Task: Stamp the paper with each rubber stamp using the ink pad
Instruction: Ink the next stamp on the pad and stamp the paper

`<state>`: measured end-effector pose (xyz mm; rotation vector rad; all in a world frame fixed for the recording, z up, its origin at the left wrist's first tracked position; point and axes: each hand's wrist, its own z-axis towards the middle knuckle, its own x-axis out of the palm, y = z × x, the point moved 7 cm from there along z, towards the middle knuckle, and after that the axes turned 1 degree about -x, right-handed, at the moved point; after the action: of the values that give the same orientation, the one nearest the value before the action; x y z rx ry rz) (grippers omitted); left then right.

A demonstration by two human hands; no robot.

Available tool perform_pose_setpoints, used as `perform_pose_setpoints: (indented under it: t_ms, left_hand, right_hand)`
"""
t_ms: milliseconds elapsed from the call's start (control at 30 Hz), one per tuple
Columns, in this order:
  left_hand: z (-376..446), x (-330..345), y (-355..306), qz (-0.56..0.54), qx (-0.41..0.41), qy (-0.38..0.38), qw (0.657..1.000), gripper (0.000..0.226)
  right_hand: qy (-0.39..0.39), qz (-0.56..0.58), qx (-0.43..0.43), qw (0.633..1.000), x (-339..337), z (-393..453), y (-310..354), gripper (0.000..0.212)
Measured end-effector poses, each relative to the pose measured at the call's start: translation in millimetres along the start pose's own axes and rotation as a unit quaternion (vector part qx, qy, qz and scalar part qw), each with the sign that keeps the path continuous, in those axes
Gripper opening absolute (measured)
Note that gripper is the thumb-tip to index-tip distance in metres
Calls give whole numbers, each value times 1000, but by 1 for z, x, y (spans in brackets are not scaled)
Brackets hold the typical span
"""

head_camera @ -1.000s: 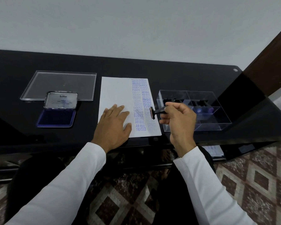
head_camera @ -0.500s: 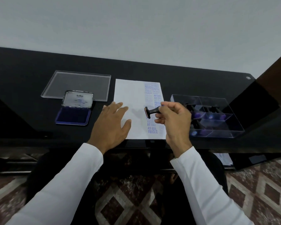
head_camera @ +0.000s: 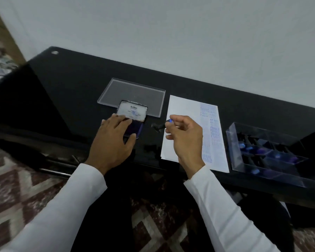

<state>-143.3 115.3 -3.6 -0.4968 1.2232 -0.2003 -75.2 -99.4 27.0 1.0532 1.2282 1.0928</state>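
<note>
On the black desk (head_camera: 80, 84), your left hand (head_camera: 113, 140) lies spread flat over the open ink pad (head_camera: 133, 119); your right hand (head_camera: 185, 137) pinches a rubber stamp (head_camera: 159, 126) beside the paper (head_camera: 182, 110).

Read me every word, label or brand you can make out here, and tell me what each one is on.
"Artline": on the open lid of the ink pad, blurred but legible; the smaller print below it is unreadable.
"SAMPLE": blue stamp near the top right of the paper.
"AIR MAIL": probably, just below; too blurred to be sure.
The remaining blue stamps down the paper's right edge are too blurred to read.
</note>
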Motion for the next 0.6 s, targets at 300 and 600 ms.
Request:
perform_pose_setpoints:
  t_ms: [300,600]
  left_hand:
    - [-6,-15,65,4,-69,-11,998,55]
    - [4,-6,79,51,-64,-8,997,55]
  right_hand:
    - [60,-93,-94,989,80,-1,13,20]
    - [115,-238,-241,934,120,-4,35,22]
